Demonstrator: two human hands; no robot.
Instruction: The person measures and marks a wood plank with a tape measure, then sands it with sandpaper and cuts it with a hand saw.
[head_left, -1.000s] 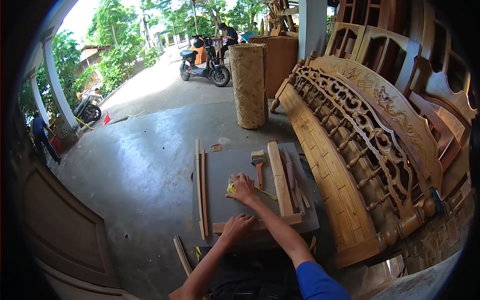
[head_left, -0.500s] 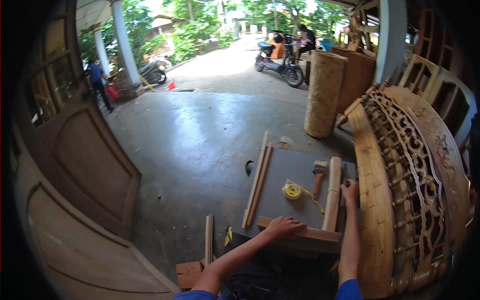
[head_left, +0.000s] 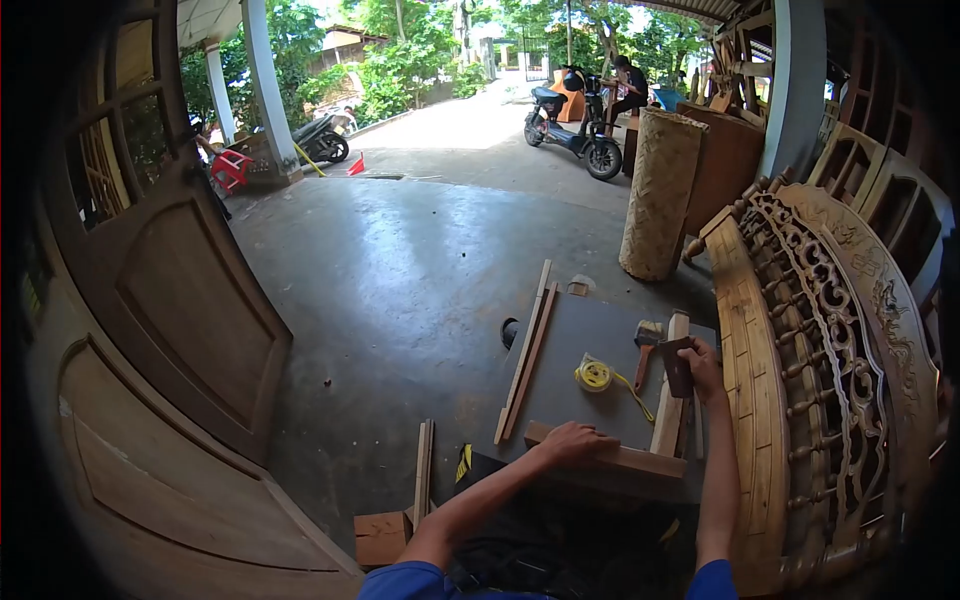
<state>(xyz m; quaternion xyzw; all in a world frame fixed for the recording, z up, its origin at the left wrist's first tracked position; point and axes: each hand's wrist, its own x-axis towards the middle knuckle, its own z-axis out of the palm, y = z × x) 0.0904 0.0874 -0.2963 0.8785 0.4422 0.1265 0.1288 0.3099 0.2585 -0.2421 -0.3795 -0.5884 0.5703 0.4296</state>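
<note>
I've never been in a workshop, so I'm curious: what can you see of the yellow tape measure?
The tape measure lies on the grey board, left of the brush. It is small and rounded, with a bright yellow ring around a paler middle, and its casing looks like pale or clear plastic. A narrow yellow strip runs out, curving toward the thick wooden bar. Neither hand touches it. Its markings are too small to read.
</note>
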